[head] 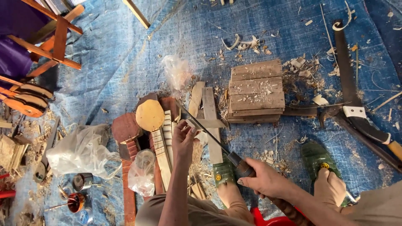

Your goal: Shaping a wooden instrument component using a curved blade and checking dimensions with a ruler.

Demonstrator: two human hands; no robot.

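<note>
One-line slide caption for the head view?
Seated on a blue tarp, right hand grips a long knife while left hand steadies its blade beside spoon-shaped wooden pieces.

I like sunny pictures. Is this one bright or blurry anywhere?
In the head view, bright daylight whitens the clear plastic bag and washes out the blue tarp; the left hand, the right hand and the knife look sharp; straight edges bend near the corners.

Three crumpled clear plastic bags are lying on the tarp: one [81, 151] at 9 o'clock, one [142, 172] at 7, one [176, 71] at 11.
</note>
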